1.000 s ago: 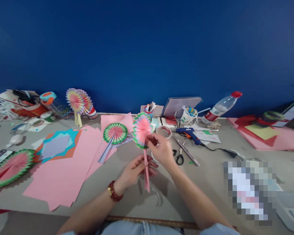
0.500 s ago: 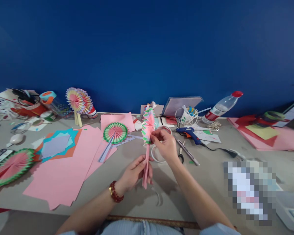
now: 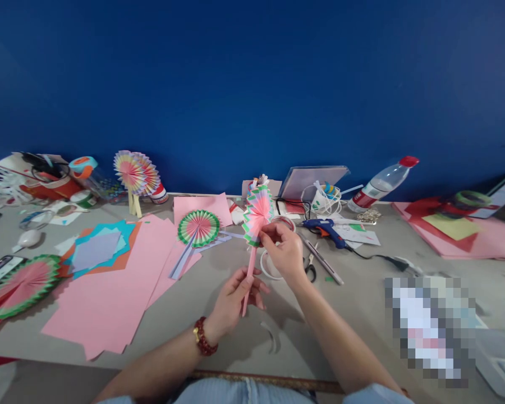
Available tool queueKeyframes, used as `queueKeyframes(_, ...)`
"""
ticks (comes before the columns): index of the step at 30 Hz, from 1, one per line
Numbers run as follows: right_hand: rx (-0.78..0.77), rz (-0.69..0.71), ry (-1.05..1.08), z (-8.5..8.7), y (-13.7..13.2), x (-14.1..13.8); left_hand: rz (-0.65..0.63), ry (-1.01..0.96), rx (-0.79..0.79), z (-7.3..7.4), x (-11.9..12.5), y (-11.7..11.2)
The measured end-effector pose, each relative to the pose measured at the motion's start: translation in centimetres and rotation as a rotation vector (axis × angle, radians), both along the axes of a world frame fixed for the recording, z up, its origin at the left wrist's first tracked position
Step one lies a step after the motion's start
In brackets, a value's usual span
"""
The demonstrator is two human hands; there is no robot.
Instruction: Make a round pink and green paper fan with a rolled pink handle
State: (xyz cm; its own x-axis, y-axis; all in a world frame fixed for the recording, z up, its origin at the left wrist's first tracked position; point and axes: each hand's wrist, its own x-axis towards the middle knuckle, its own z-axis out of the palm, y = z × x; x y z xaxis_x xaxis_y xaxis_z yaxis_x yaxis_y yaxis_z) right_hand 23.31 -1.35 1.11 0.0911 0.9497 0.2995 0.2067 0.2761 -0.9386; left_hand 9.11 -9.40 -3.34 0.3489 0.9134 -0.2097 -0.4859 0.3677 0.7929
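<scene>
A pleated paper fan (image 3: 257, 213), pink with a green zigzag edge, is held up over the middle of the table, its face partly spread. My left hand (image 3: 242, 289) grips its long pink strip handle between thumb and fingers, the other fingers curled loosely behind. With thumb and forefinger, my right hand (image 3: 284, 247) pinches the fan's lower right side near where the pleats meet the handle. To the left lies a round green-edged paper fan (image 3: 198, 228) with pale purple strips. Beyond my right hand are a blue glue gun (image 3: 326, 229) and black-handled scissors (image 3: 310, 269).
Pink paper sheets (image 3: 109, 303) and layered coloured papers (image 3: 96, 249) cover the left side, beside another green-edged fan (image 3: 29, 283). A plastic bottle (image 3: 382, 185) leans by the blue wall. A roll of tape (image 3: 271, 266) and a grey pen-like rod (image 3: 324, 261) lie behind my hands.
The fan has turned so that more of its pleated face shows, and its handle now slants more. My left hand has turned a little with it; my right hand stays almost in place.
</scene>
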Motion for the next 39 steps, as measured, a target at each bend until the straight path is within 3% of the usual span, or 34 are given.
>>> queueKeyframes(7,0.017,-0.012,-0.049,0.0,0.0,0.1,0.093,0.070,-0.061,-0.2,0.1,0.2)
queueKeyframes(16,0.021,-0.050,-0.022,0.8,0.5,1.1,0.007,0.179,-0.011,-1.1,-0.1,0.0)
queueKeyframes(22,0.035,-0.129,0.016,1.1,0.9,2.2,-0.080,0.356,0.018,-0.8,-0.3,-0.3)
queueKeyframes(25,0.033,-0.134,0.032,1.1,1.1,2.5,-0.018,0.457,0.104,-0.8,-0.4,-0.6)
queueKeyframes(31,0.052,-0.116,0.004,1.2,0.9,2.4,-0.099,0.458,0.086,-1.7,-0.3,-1.0)
queueKeyframes(39,0.060,-0.031,-0.105,1.5,0.1,1.4,-0.184,0.330,0.302,0.5,-1.0,0.9)
